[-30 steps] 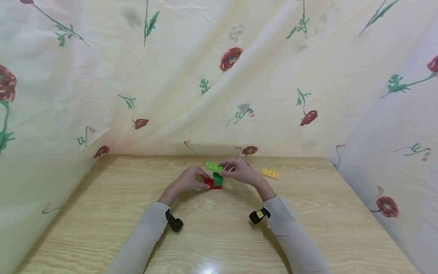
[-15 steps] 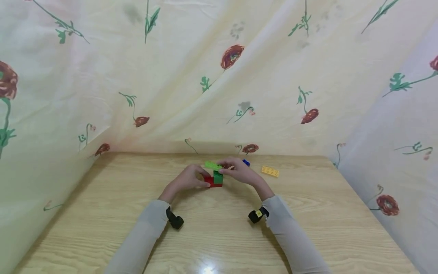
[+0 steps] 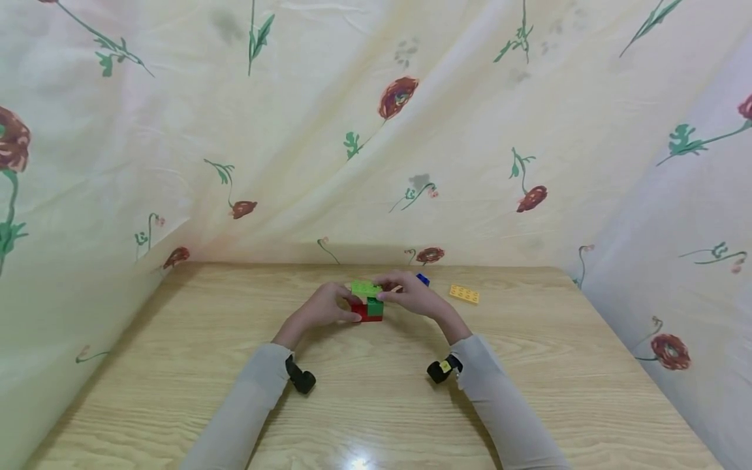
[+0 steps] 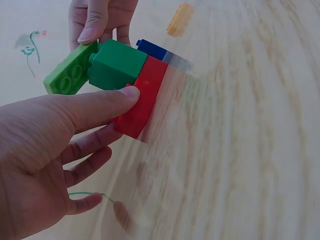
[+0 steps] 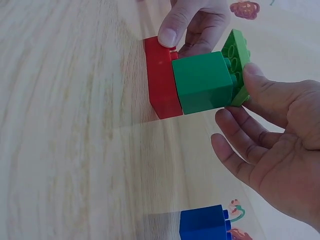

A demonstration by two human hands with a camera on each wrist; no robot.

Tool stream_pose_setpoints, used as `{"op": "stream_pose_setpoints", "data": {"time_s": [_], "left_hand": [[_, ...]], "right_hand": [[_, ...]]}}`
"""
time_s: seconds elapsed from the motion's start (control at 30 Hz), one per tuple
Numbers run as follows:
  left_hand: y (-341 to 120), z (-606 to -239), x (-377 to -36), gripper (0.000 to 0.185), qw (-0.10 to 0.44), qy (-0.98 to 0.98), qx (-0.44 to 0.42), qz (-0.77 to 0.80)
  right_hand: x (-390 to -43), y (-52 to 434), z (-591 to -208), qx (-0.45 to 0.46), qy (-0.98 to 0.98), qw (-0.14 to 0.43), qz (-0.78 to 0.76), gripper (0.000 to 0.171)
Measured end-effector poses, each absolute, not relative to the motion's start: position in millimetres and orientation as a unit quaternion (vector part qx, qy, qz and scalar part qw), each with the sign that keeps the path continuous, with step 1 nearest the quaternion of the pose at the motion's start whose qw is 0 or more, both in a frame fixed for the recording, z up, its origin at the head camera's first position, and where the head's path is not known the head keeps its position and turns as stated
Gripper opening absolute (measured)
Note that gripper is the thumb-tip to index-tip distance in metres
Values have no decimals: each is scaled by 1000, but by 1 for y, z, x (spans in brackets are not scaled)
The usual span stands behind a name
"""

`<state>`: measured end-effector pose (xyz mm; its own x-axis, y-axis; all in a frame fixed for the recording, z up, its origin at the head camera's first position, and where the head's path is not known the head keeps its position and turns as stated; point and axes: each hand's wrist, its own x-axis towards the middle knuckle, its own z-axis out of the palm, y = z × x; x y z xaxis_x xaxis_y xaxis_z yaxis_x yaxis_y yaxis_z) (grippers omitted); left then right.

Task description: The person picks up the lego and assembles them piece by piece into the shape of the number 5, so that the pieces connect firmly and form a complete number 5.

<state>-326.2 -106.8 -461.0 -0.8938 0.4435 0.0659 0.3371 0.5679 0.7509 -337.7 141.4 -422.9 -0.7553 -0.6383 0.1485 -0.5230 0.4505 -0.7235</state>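
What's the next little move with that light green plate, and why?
Probably press the light green plate flat onto the green block. It looks tilted there, the right hand holds its edge, and the left hand steadies the red brick.

The wooden table (image 3: 376, 405) lies bare across its whole near half, so either arm can draw back or sweep sideways there. The left side and left rear corner are open too. Mid-table, the left hand (image 3: 320, 312) and right hand (image 3: 414, 295) close on the brick stack (image 3: 367, 303) from both sides, leaving only the way from above. Just behind the right hand sits a blue brick (image 3: 422, 279), and a yellow plate (image 3: 464, 294) lies near it to the right. The flowered cloth (image 3: 376, 130) walls off the rear and both flanks
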Motion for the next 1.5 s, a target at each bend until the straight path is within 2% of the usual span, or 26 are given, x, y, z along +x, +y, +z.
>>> {"op": "stream_pose_setpoints", "data": {"time_s": [0.27, 0.67, 1.5], "left_hand": [[-107, -458, -324, 20, 66, 885, 213, 410], [-106, -460, -325, 23, 70, 884, 205, 413], [-106, -460, -324, 16, 65, 888, 206, 405]], "right_hand": [[-336, 140, -422, -346, 850, 70, -391, 34], [-336, 139, -423, -341, 853, 73, -388, 32], [-334, 139, -420, -322, 863, 72, -384, 32]]}}
